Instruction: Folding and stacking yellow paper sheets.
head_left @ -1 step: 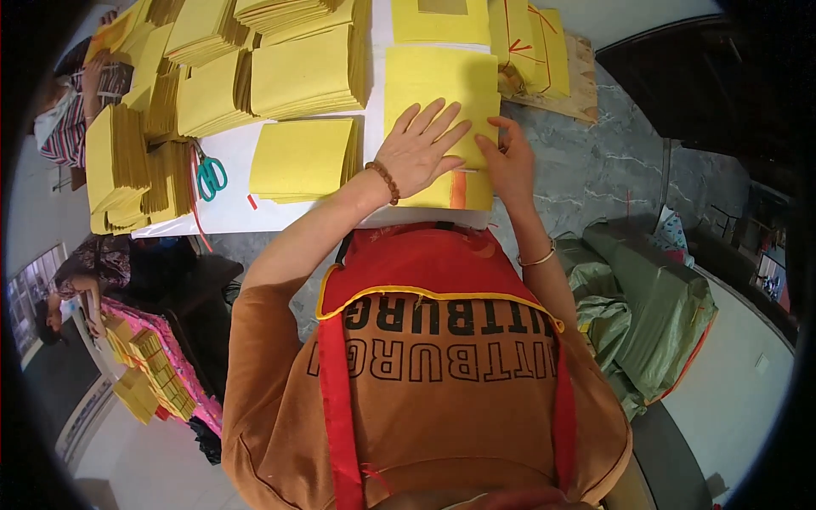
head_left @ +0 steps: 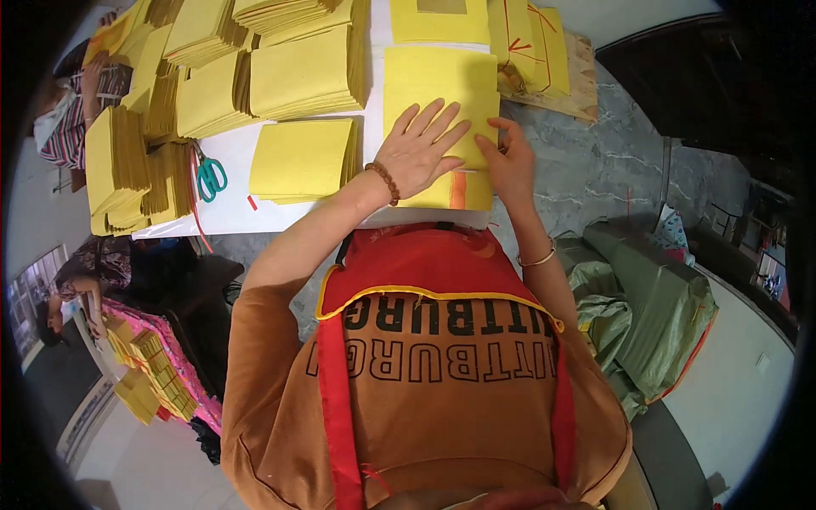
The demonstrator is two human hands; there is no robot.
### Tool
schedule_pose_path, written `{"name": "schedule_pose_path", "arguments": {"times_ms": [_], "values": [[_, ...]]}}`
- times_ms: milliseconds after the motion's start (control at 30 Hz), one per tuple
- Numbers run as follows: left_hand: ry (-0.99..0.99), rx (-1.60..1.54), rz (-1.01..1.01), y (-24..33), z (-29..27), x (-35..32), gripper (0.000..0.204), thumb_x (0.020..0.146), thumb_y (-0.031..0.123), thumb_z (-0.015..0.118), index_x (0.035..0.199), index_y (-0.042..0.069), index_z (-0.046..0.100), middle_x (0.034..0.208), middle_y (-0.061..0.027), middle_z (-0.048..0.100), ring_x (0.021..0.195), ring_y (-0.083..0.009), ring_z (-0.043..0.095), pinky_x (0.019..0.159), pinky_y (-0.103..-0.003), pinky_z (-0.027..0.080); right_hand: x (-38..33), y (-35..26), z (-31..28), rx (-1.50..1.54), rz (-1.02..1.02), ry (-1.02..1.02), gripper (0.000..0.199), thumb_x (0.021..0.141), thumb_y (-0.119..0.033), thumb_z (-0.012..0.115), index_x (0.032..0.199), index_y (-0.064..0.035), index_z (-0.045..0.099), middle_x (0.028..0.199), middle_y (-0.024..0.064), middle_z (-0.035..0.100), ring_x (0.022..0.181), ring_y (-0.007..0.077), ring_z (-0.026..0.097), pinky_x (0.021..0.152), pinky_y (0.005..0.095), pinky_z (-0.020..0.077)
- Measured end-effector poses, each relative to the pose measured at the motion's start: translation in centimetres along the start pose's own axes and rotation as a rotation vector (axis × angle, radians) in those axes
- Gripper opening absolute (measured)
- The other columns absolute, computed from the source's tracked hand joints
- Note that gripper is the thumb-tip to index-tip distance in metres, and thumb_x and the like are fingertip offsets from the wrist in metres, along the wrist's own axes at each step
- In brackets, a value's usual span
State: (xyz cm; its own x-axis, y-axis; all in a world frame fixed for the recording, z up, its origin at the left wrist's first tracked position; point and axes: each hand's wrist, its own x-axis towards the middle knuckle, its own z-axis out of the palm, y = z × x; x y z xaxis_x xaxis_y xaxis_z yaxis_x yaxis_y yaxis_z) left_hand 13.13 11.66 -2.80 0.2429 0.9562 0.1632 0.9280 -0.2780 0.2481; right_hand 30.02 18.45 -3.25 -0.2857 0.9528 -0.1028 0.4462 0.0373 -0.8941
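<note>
My left hand (head_left: 418, 156) lies flat with spread fingers on a yellow paper sheet (head_left: 433, 78) at the table's near right. Below its thumb, a folded lower part of the yellow paper shows an orange strip (head_left: 458, 189). At the sheet's right edge is my right hand (head_left: 513, 160), its thumb and index finger apart and the thumb at the paper's edge. Its other fingers are partly hidden. Left of my left hand sits a short stack of folded yellow paper (head_left: 299, 158).
Tall stacks of yellow paper (head_left: 302, 72) fill the table's left and back. Green-handled scissors (head_left: 211, 177) lie beside them. Red-tied yellow bundles (head_left: 544, 51) stand on a board (head_left: 580, 81) at right. Green wrapped bales (head_left: 650, 306) sit at lower right. Two other people work at left.
</note>
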Motion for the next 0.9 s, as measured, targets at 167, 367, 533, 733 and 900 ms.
{"name": "schedule_pose_path", "arguments": {"times_ms": [167,367,533,733,900], "values": [[-0.058,0.011,-0.010,0.2,-0.1,0.2,0.055,0.089,0.041,0.044,0.137,0.014,0.033,0.143,-0.0112,0.027,0.132,-0.0278,0.024,0.107,-0.045,0.017,-2.6,-0.4,-0.7,-0.514,-0.520,0.225,0.035,0.081,-0.026,0.061,0.110,-0.0073,0.056,0.103,0.0088,0.058,0.095,0.0230,0.055,0.082,0.0435,0.0386],[-0.035,0.015,0.032,0.0,-0.1,0.0,0.055,0.089,0.042,0.044,0.134,0.013,0.036,0.142,-0.0126,0.029,0.131,-0.0299,0.024,0.106,-0.046,0.018,-5.8,1.2,-0.8,-0.710,-0.557,-0.208,0.048,0.087,-0.037,0.048,0.125,-0.0071,0.048,0.137,0.0048,0.039,0.129,0.0243,0.032,0.101,0.0589,0.0173],[0.001,-0.056,0.082,-0.4,-0.8,-0.8,0.052,0.086,0.038,0.050,0.127,0.007,0.045,0.136,-0.0183,0.035,0.124,-0.0332,0.033,0.100,-0.045,0.027,-6.0,1.4,-0.4,-0.708,-0.538,-0.229,0.049,0.089,-0.034,0.046,0.130,-0.0078,0.043,0.140,0.0061,0.036,0.132,0.0250,0.028,0.102,0.0603,0.0150],[0.160,0.357,0.067,3.0,0.8,-0.6,0.049,0.075,0.028,0.059,0.116,0.001,0.052,0.110,-0.0227,0.053,0.097,-0.0304,0.052,0.078,-0.040,0.043,-4.8,1.5,-2.2,-0.243,-0.291,-0.312,0.042,0.094,-0.029,0.039,0.129,-0.0055,0.046,0.137,0.0113,0.040,0.128,0.0255,0.034,0.104,0.0471,0.0226],[0.085,0.269,-0.049,2.9,0.4,0.6,0.048,0.073,0.024,0.058,0.115,0.001,0.052,0.105,-0.0209,0.056,0.093,-0.0280,0.055,0.072,-0.037,0.046,-4.0,0.3,-2.7,0.212,-0.119,-0.173,0.040,0.096,-0.026,0.035,0.124,-0.0011,0.050,0.128,0.0133,0.048,0.121,0.0229,0.042,0.101,0.0375,0.0295]]}}
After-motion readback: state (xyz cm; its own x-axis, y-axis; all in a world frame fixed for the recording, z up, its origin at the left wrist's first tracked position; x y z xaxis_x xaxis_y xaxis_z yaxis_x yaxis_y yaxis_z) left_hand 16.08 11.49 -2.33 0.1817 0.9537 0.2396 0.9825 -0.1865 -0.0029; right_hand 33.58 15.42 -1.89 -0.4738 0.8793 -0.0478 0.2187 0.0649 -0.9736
